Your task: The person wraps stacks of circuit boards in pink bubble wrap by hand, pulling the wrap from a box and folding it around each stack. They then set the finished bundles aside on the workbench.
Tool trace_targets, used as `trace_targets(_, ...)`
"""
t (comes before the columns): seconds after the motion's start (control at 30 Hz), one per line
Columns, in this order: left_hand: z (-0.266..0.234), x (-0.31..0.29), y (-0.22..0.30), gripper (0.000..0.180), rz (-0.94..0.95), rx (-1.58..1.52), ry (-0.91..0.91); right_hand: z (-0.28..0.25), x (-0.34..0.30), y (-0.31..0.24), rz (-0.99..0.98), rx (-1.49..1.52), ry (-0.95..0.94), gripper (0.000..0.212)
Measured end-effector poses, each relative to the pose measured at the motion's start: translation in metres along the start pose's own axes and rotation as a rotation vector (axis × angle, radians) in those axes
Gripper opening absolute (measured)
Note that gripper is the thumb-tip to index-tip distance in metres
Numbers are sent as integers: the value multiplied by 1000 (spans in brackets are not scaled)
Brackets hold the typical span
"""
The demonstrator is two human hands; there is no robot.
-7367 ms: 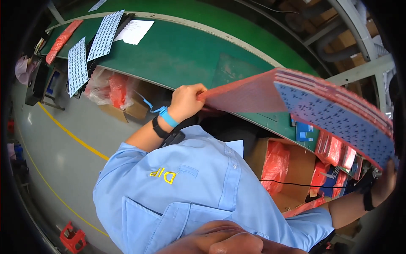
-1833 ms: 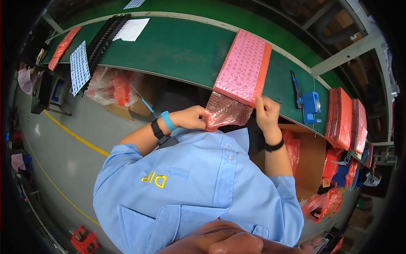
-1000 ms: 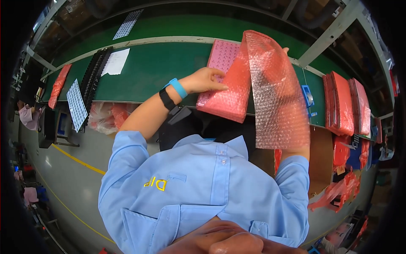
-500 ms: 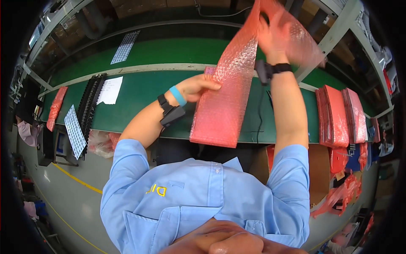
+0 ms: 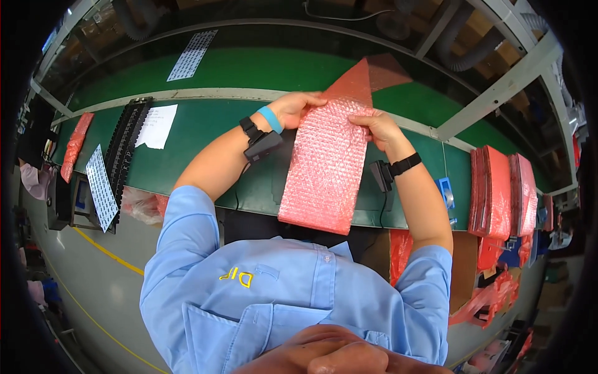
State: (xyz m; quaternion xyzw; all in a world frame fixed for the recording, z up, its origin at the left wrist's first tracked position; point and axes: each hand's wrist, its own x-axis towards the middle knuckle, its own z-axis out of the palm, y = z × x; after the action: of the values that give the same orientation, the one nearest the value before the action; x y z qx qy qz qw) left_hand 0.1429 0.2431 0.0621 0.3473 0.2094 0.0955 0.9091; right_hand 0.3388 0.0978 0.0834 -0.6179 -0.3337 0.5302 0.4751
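A pink bubble-wrap bag [image 5: 325,171] hangs tilted in front of me. Its lower end reaches past the near edge of the green bench, and a loose flap spreads from its top toward the far side. My left hand [image 5: 295,110] is closed on the upper left edge, with the thumb on top and the other fingers partly hidden. At the upper right edge, my right hand [image 5: 381,128] pinches the same bag between thumb and fingers. Whatever may lie inside the bag is hidden.
Stacked pink bubble-wrap packs [image 5: 491,193] stand on the bench's right end, near a small blue object [image 5: 445,192]. To the left lie a black slotted rack [image 5: 126,153], a white paper [image 5: 157,126] and a printed sheet [image 5: 101,187]. A white frame post [image 5: 498,93] rises at right.
My right hand has come down from the raised flap to the bag's upper right edge. The flap has folded down away from me, and my left hand has moved slightly up the bag.
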Motion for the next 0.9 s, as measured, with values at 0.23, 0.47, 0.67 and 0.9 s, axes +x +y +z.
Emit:
trace_targets(0.23,-55,49,7,57,515,866,322,-19,52,42,-243,-326,303,10)
trace_targets(0.47,-9,4,16,69,-63,1631,381,-22,55,43,-145,-181,270,9)
trace_targets(0.67,-11,10,-11,48,239,1041,326,-27,48,37,-210,106,328,13)
trace_targets(0.9,109,-74,27,30,562,309,59,18,-64,-89,-472,397,-33,28)
